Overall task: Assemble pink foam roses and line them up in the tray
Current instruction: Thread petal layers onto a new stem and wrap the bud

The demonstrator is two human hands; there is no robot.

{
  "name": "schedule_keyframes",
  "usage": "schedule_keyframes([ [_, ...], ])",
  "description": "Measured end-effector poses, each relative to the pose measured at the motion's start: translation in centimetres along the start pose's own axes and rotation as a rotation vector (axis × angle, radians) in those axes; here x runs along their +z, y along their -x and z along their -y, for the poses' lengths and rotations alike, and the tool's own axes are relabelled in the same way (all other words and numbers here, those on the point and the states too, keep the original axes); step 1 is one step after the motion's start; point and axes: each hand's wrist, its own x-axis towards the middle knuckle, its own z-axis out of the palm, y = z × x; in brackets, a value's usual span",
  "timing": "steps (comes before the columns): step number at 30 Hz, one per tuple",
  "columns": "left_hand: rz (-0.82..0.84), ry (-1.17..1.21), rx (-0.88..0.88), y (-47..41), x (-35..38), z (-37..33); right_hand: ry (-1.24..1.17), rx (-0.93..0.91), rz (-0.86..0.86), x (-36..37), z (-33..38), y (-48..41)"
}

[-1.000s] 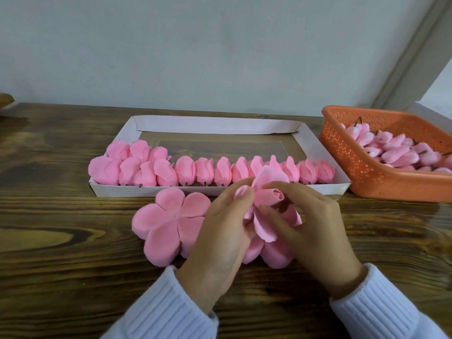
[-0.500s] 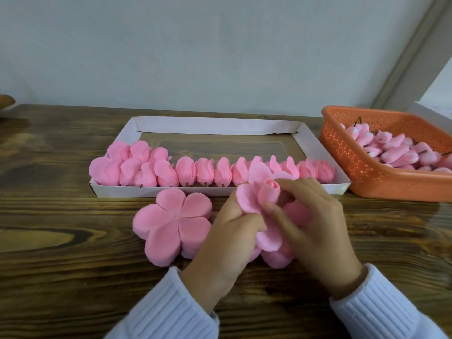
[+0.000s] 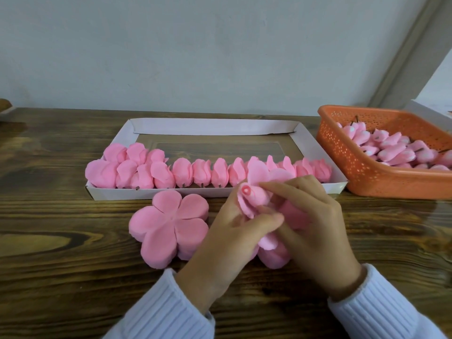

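Half-built rose point(image 3: 254, 199) was held just before the tray point(image 3: 212, 126); left hand point(image 3: 230, 231) pinched its petals; right hand point(image 3: 315, 221) curled round them; finished roses point(image 3: 220, 171) lined the tray's near wall; petal stack point(image 3: 171, 226) lay before the tray; orange basket point(image 3: 381, 185) stood beside it.

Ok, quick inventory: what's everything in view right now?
Table: one, dark wood, under everything.
Tray: one, white card, centre back.
Finished roses: a dozen or more, pink, rowed along the tray's near edge.
Petal stacks: two, pink, in front of the tray; the second lies under the hands.
Basket: one, orange, right.
Buds: many, pink, in the basket.
Half-made rose: one, pink, held above the second stack.
Left hand: pinches the half-made rose.
Right hand: pinches it too.
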Motion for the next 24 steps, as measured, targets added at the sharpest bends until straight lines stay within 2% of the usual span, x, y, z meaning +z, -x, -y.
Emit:
schedule_keyframes([
  [4, -0.187, -0.116, 0.083, -0.26, -0.06, 0.61, -0.036, -0.026, 0.055, 0.06, 0.28, 0.03],
  [7, -0.221, -0.083, 0.084, -0.47, -0.14, 0.94, -0.071, -0.005, 0.048, 0.14, 0.44, 0.18],
  [12, -0.129, -0.139, 0.031, -0.31, -0.73, 1.1, -0.144, 0.128, -0.15, -0.22, 0.28, 0.03],
  [17, -0.056, -0.223, -0.045, -0.12, -0.84, 1.09, -0.307, 0.329, -0.032, -0.25, 0.29, -0.03],
  [24, -0.02, -0.228, -0.029, -0.16, -0.6, 0.86, -0.365, 0.294, -0.102, -0.38, 0.73, -0.01],
])
